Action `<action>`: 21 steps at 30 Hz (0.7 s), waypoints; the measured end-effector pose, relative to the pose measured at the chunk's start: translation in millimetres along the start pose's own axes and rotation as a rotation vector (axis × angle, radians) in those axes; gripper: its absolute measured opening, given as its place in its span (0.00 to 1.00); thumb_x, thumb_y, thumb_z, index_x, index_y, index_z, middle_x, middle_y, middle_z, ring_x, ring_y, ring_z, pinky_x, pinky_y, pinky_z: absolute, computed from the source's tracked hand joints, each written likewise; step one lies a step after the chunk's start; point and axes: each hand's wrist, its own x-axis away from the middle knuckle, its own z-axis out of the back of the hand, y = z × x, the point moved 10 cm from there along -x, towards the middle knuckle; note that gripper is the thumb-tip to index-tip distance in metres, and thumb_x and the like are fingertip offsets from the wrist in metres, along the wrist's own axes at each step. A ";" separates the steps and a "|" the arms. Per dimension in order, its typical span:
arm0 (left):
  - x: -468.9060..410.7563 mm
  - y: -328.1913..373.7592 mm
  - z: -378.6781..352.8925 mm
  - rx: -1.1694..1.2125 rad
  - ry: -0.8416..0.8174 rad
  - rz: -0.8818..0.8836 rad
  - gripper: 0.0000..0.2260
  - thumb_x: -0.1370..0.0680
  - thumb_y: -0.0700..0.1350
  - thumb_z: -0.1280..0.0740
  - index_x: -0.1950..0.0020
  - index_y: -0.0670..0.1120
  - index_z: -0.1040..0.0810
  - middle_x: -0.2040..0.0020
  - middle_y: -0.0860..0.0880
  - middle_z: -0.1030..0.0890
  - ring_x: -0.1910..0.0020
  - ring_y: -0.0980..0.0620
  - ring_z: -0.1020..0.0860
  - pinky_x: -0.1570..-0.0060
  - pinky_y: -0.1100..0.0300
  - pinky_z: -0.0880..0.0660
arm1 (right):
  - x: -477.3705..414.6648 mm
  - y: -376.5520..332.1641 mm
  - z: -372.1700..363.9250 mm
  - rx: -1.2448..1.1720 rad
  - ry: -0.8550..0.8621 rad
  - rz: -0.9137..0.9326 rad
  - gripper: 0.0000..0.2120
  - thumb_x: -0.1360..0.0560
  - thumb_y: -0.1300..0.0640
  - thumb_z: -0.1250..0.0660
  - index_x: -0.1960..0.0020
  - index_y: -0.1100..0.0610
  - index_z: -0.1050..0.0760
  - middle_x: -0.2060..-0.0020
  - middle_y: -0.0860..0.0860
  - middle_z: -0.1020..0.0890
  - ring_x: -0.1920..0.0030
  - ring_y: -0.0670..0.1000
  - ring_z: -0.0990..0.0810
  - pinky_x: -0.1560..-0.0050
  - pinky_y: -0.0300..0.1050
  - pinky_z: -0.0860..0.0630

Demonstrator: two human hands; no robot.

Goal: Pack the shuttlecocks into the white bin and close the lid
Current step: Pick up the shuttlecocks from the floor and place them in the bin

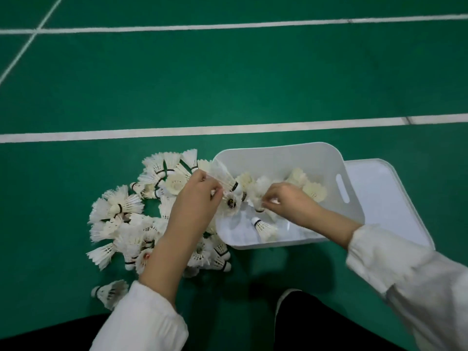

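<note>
A white bin (pixel 278 153) with a plain white lid (pixel 379 198) to its right sits on a deep green floor (pixel 228 84) striped by white lines (pixel 202 129), with black-banded white shuttlecocks (pixel 119 211) to its left, cream-tinted shuttlecocks (pixel 314 191) inside it, and white sleeves (pixel 141 320) and black trousers (pixel 329 325) nearer the camera.

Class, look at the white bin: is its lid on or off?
Off. The lid lies flat beside the white bin, whose open top shows shuttlecocks inside.

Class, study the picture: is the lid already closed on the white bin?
No, the white bin stands open with shuttlecocks inside, and the lid lies flat on the floor at its right side.
</note>
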 end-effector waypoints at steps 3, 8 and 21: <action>3.2 -3.5 -15.4 -0.004 -0.021 0.020 0.08 0.23 0.44 0.36 0.50 0.43 0.20 0.52 0.52 0.30 0.59 0.53 0.28 0.61 0.61 0.36 | -11.4 -1.2 -33.6 0.001 -0.093 0.027 0.12 0.23 0.54 0.38 0.46 0.59 0.19 0.48 0.54 0.20 0.45 0.54 0.23 0.44 0.47 0.28; -2.8 -7.4 -25.8 0.007 0.001 0.058 0.08 0.23 0.45 0.36 0.50 0.43 0.21 0.51 0.52 0.31 0.59 0.52 0.28 0.62 0.59 0.34 | -34.7 -0.6 -71.2 0.007 -0.181 0.039 0.12 0.23 0.59 0.39 0.44 0.61 0.21 0.46 0.56 0.19 0.43 0.55 0.24 0.45 0.45 0.29; -14.2 -20.6 -28.8 0.070 0.037 0.078 0.07 0.24 0.45 0.35 0.51 0.44 0.20 0.53 0.52 0.30 0.60 0.54 0.28 0.62 0.61 0.35 | -22.6 -2.2 -13.9 -0.319 0.183 0.062 0.11 0.23 0.60 0.39 0.42 0.55 0.27 0.50 0.49 0.23 0.57 0.48 0.24 0.52 0.43 0.26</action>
